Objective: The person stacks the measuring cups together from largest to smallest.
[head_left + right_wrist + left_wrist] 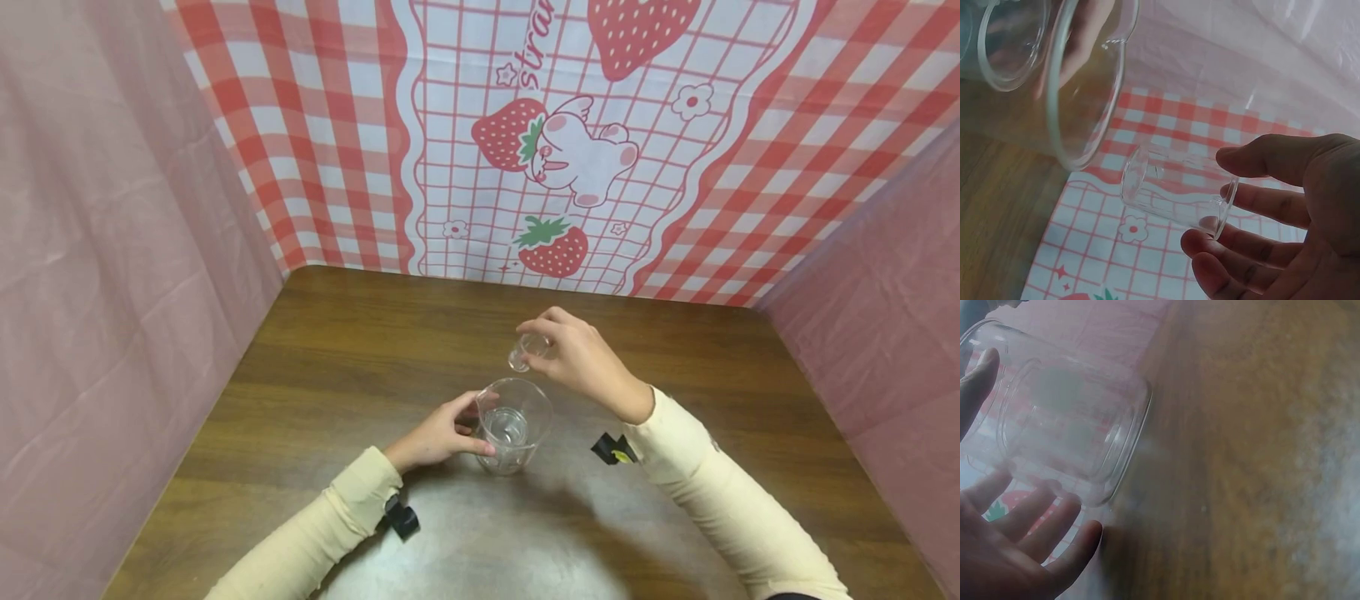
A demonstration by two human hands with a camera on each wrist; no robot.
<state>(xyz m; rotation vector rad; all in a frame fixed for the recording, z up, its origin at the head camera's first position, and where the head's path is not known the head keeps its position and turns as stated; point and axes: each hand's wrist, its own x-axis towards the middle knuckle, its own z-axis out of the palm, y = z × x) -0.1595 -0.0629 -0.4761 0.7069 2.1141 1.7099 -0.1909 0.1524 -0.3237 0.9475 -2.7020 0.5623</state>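
Note:
A large clear glass beaker [536, 417] stands on the table with a smaller glass beaker [506, 427] inside it. My left hand [437, 433] grips the large beaker from its left side, thumb on the near wall and fingers round the far one. Beyond and slightly right of its rim, my right hand [581, 354] pinches a small clear beaker [1175, 190] by its rim, with thumb and fingertips. In the right wrist view that small beaker hangs apart from the large beaker's rim. I cannot make out any contents in it.
A brown wooden table [360, 333] lies under both hands. Behind it hangs a red-checked strawberry cloth [345, 167], with pink curtains [135, 250] at both sides. Black straps [401, 517] hang at both sleeves.

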